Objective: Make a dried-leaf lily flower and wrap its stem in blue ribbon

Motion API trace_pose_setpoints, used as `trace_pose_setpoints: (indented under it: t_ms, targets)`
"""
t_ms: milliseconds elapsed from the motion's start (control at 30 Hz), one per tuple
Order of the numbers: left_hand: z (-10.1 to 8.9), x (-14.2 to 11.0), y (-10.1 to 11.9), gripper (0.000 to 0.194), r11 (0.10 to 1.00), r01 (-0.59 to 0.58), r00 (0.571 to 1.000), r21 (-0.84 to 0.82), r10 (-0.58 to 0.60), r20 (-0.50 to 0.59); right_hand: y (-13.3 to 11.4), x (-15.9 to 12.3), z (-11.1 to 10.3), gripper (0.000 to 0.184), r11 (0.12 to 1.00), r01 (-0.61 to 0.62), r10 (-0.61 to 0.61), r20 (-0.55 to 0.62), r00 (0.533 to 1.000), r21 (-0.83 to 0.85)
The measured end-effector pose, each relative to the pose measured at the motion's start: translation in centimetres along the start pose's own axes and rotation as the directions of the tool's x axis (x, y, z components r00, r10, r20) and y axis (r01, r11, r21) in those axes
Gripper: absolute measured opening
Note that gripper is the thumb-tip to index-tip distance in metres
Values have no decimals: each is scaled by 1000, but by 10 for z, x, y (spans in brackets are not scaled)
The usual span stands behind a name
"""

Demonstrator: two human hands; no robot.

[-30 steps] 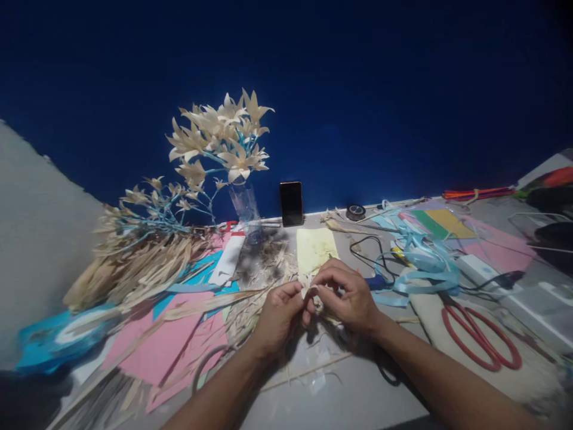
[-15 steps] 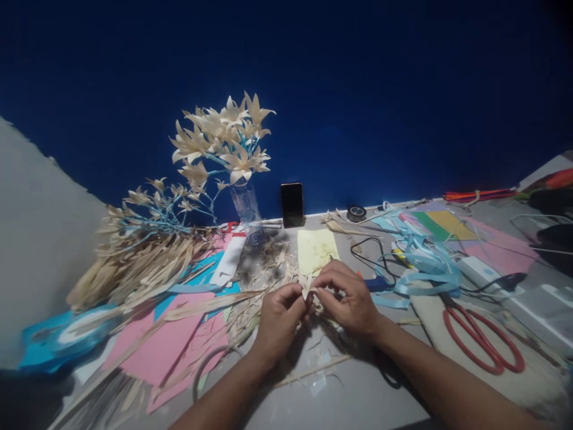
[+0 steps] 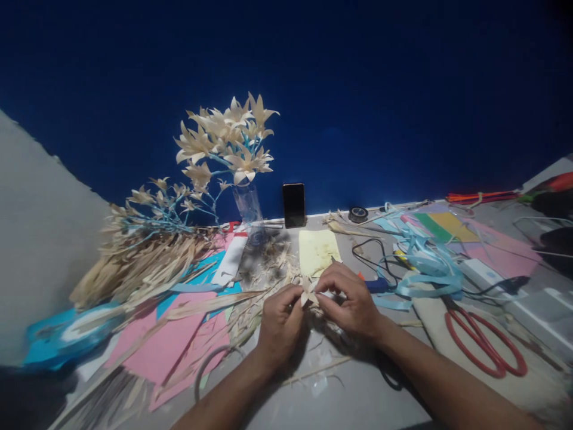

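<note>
A small cream-coloured husk flower (image 3: 308, 292) with pointed petals faces me between my two hands. Its left side is pinched by the thumb and fingers of my left hand (image 3: 283, 319). My right hand (image 3: 348, 301) has thumb and forefinger closed on a petal at the right side. Whatever is behind the flower is hidden by the fingers. Just beyond the hands lies a pale yellow paper (image 3: 319, 251) with small scraps on it, and a dark blue tool handle (image 3: 376, 285) shows beside my right hand.
A clear vase (image 3: 248, 209) holds cream flowers (image 3: 224, 134) at the back, near an upright phone (image 3: 293, 205). Dried husks (image 3: 143, 266) and pink paper (image 3: 165, 340) lie left. On the right are red-handled scissors (image 3: 486, 340), blue ribbon (image 3: 430, 269) and a black cable (image 3: 373, 242).
The flower in my fingers has turned and its petals are now spread open towards me. Both hands stay nearly in place, and the whole view has shifted slightly.
</note>
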State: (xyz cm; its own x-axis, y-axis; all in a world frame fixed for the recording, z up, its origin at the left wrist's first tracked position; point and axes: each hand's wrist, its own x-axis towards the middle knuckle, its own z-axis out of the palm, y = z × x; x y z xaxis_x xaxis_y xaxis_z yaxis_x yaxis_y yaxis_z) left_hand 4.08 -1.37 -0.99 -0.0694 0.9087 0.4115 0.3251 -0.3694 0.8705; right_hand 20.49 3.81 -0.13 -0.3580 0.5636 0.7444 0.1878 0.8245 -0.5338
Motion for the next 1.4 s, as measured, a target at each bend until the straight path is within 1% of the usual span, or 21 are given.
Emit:
trace_pose_setpoints:
  t_ms: [200, 367, 467, 567, 667, 767, 867, 933, 1033, 1300, 1400]
  targets:
    - [0, 1, 3, 24, 997, -54, 999, 55, 54, 7, 1, -1, 1, 15, 1000, -13, 13, 6, 1000, -11]
    - [-1, 0, 4, 26, 998, -50, 999, 45, 50, 0, 1, -2, 2, 17, 1000, -18, 18, -15, 1000, -10]
    - [-1, -1, 2, 26, 999, -23, 1000, 22, 23, 4, 0, -2, 1, 16, 1000, -24, 24, -17, 1000, 0]
    - [-1, -1, 0, 26, 999, 43, 999, -5, -43, 0, -1, -1, 0, 16, 999, -38, 38, -28, 999, 9]
    - [-2, -1, 0, 28, 994, 101, 995, -39, -101, -2, -2, 0, 0, 15, 997, -78, 78, -23, 997, 12]
    - [-2, -2, 1, 27, 992, 114, 993, -62, -115, -8, -1, 0, 1, 13, 994, -106, 106, 1, 994, 11]
    - [-2, -4, 1, 31, 989, 137, 990, -64, -138, -12, -1, -1, 3, 11, 990, -141, 140, 28, 990, 18]
    - [-1, -4, 0, 34, 985, 156, 988, -71, -157, -4, 0, -3, 4, 11, 985, -169, 168, 46, 985, 29]
    - [-1, -5, -1, 33, 979, 181, 983, -98, -181, 11, 1, -4, 4, 11, 979, -198, 196, 65, 979, 41]
    - [-1, -5, -6, 29, 973, 204, 979, -106, -205, -1, -1, -2, 3, 9, 979, -200, 195, 94, 976, 45]
    - [0, -5, -7, 27, 962, 239, 970, -134, -242, -5, -2, -3, 4, 11, 984, -173, 170, 70, 983, 39]
